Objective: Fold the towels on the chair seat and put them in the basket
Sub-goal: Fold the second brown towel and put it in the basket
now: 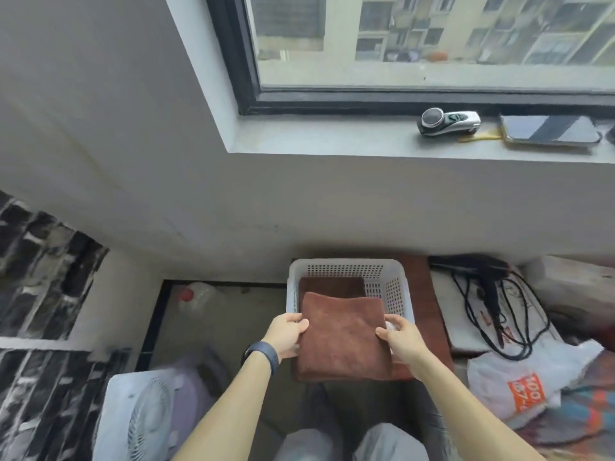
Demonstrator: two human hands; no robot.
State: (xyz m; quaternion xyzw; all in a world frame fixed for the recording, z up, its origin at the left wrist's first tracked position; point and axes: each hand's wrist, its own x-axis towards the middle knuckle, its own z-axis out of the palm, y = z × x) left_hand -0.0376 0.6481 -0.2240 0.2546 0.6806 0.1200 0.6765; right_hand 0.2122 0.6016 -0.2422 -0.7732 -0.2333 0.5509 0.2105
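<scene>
- Brown folded towel [342, 337] sits flat between both hands; its far half reaches over the near rim of the basket [346, 266] and its near half is above the chair seat [427, 294].
- Left hand [286, 334] grips the towel's left edge, thumb on top and fingers tucked under.
- Right hand [402, 337] pinches the right edge the same way, so both hands are clamped on the cloth.
- A darker towel [332, 286] already lies folded at the bottom of the basket, towards its far wall.
- The step in hand looks like the drop into the basket, with the fold itself done.
- To do it well, keep the towel level so the layers do not slide apart.
- Carry it forward until the near edge clears the rim, then lower it square onto the darker towel.
- The fingers underneath should slip out sideways last, so the bottom layer is not dragged.
- The towel looks nearly as wide as the basket, so the side walls may catch its edges or the knuckles.
- A hair dryer [479, 271] and its black cord [519, 314] lie to the right of the chair, near the right arm's path but apart from the basket.
- A plastic bag [519, 380] sits nearer on the right, and a fan [146, 417] and a bottle [196, 297] stand on the left.
- None of these lies between the hands and the basket.
</scene>
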